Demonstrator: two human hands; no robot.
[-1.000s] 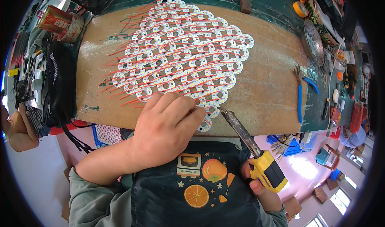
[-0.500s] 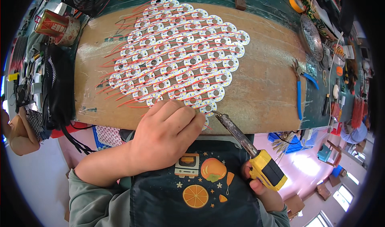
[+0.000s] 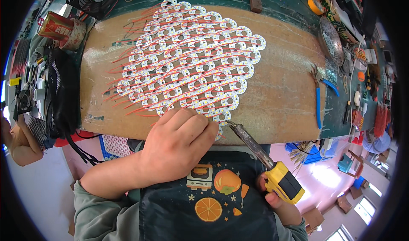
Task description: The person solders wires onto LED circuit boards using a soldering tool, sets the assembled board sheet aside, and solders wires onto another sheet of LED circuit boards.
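Head view: ring-shaped LED boards with red wires cover the wooden board, bare room at 3 o'clock. Left hand curled, pressing the near-edge rings at 6. Right hand fist-grips the yellow-handled soldering iron, tip at 11.

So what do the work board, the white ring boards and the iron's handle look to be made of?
Work board: likely bare wood or fibreboard, matte tan, scuffed. White ring boards: probably coated circuit board, flat glossy white with small dots. Soldering iron handle: apparently yellow plastic with black grip panels.
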